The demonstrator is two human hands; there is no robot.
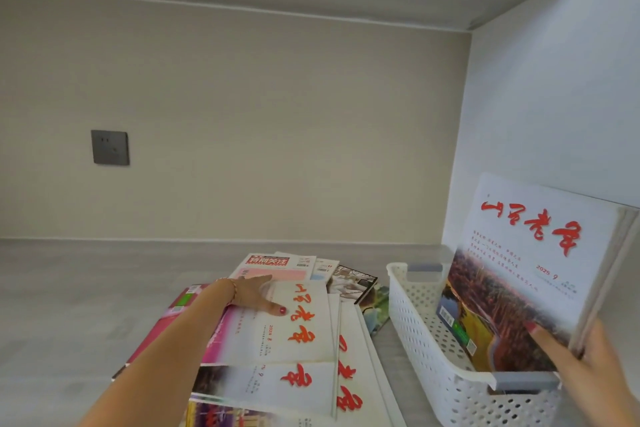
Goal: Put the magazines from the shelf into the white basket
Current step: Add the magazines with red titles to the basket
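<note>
- The right hand [588,354], lower right of the frame, grips a small bundle of magazines [526,253] at its near corner: thumb on the cover, the other fingers behind and out of sight.
- The bundle stands tilted, its lower edge inside the white basket [446,367], its top leaning toward the right wall.
- The left hand [254,291], lower centre, lies flat with fingers straight on the top magazine [294,319] of the loose, fanned pile on the shelf [69,305], just left of the basket.
- Risk: the bundle is held at one corner only; released while this tilted, it could fan open or tip over the basket rim.
- Risk: the pile overlaps unevenly; drawing the top copy off could drag lower copies toward the shelf edge.
- Risk: glossy covers probably slide easily under a flat palm.
- Hidden: the left fingertips merge with the cover; contact pressure cannot be judged.
- Cut off: the near end of the pile and the basket's near right corner leave the frame.
- Unclear: the number of copies in the bundle and the pile.
</note>
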